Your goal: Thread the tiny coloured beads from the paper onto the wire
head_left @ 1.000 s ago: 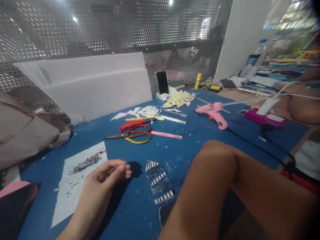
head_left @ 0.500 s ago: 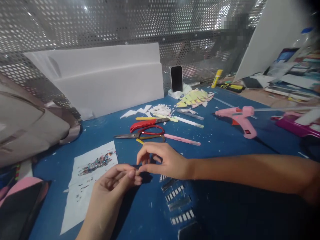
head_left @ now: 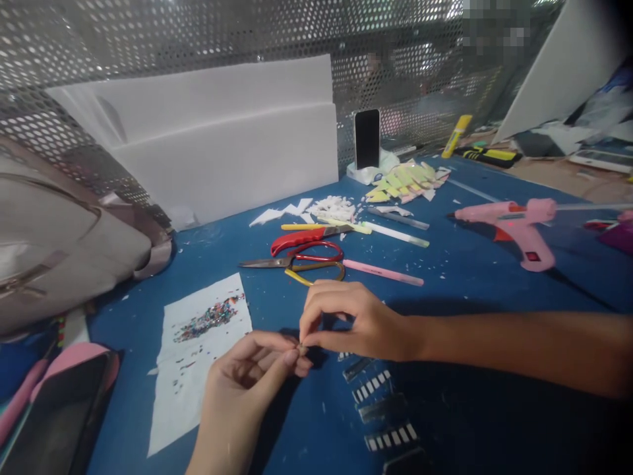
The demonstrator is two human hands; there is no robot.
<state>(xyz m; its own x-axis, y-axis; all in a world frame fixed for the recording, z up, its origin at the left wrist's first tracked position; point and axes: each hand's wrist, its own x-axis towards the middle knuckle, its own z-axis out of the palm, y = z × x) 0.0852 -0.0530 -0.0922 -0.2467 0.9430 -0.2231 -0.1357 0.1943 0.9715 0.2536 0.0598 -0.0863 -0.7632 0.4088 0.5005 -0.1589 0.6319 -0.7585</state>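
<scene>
My left hand and my right hand meet fingertip to fingertip just above the blue table. Both are pinched on a tiny piece too small to name. Right of the fingers lies a row of several small striped and silver strips. To the left sits a white paper sheet with a scatter of glitter bits.
Red scissors, a pink pen and paper scraps lie behind my hands. A pink glue gun lies at the right. White foam boards, an upright phone and a bag stand around.
My right arm came in from the lower right and its fingers joined my left hand's fingertips. The view shifted left and down a little.
</scene>
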